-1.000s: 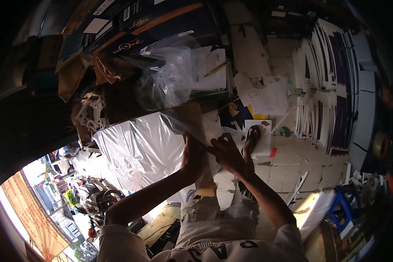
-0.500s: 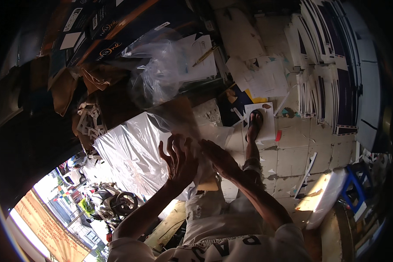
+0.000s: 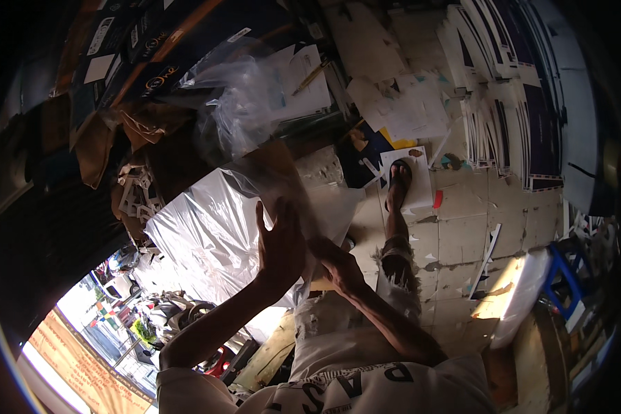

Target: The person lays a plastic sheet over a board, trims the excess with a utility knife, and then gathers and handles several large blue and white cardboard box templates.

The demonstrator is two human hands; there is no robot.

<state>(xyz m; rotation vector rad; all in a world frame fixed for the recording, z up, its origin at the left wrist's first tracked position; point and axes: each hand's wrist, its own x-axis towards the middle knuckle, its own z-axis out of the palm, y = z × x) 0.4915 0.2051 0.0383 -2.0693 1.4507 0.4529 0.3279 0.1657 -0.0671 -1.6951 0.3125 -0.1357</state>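
My left hand (image 3: 281, 241) lies flat with fingers stretched and thumb apart, on clear plastic film (image 3: 321, 207) spread over a brown board (image 3: 277, 162). Close beside it on the right, my right hand (image 3: 339, 265) has its fingers curled in a pinch at the film's near part; the fingertips are partly in shadow. To the left of both hands, shiny white plastic wrapping (image 3: 207, 234) covers a wide flat stack or surface, creased all over. A crumpled clear plastic bag (image 3: 238, 114) sits beyond the board.
Dark cartons (image 3: 159, 62) stand at the far left, near papers with a yellow cutter-like tool (image 3: 309, 79). Paper scraps (image 3: 407, 103) litter the tiled floor. Tall stacks of sheets (image 3: 497, 124) line the right; a blue stool (image 3: 566, 283) is nearer. A motorcycle (image 3: 176, 310) stands outside.
My left hand's fingers have gone from spread and bent to straighter and flatter. My right hand has drawn nearer to me, its fingers curling from stretched to a pinch.
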